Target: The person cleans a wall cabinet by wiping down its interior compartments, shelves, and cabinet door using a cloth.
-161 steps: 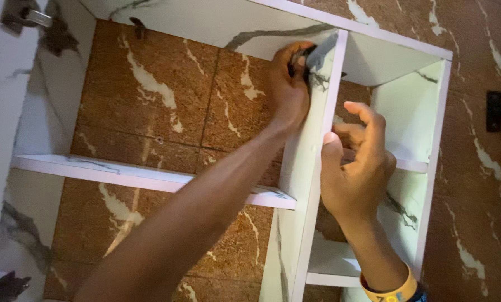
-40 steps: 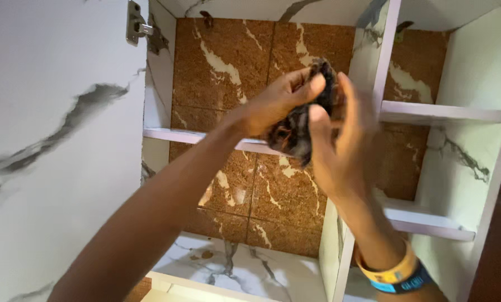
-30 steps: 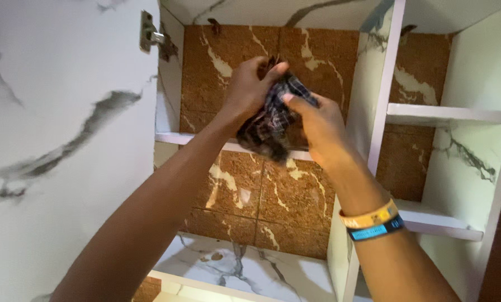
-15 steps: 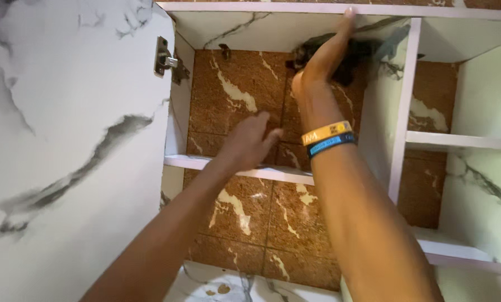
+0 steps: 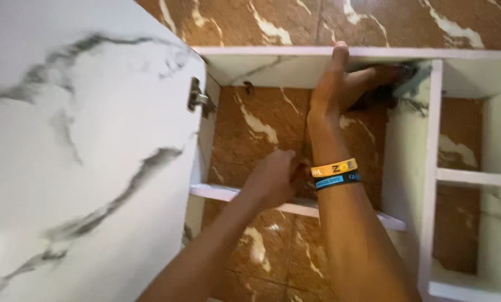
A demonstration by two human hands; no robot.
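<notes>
here, item by item, what you have before you.

right hand [image 5: 331, 84]: raised into the top of the wall cabinet [image 5: 373, 53], thumb hooked up against the front edge of the top panel, fingers reaching in and pressing a dark cloth [image 5: 382, 89] against the underside of that panel. the cloth lies just past your fingertips, wedged in the upper corner where the top panel meets the upright divider [image 5: 424, 168]. whether the fingers grip it or only push it flat cannot be told.

wristbands [image 5: 334, 173]: one yellow, one blue, side by side on your right wrist, below the hand.

left hand [image 5: 273, 179]: lower, beside your right wrist, loosely curled and holding nothing, resting at the front edge of the white shelf [image 5: 228, 193].

cabinet door [image 5: 83, 156]: white with grey veining, swung open well to the left of your left hand; its metal hinge [image 5: 197, 100] sits up and left of that hand.

brown marbled tiles [image 5: 256, 123]: behind both hands, seen through the open back.
</notes>
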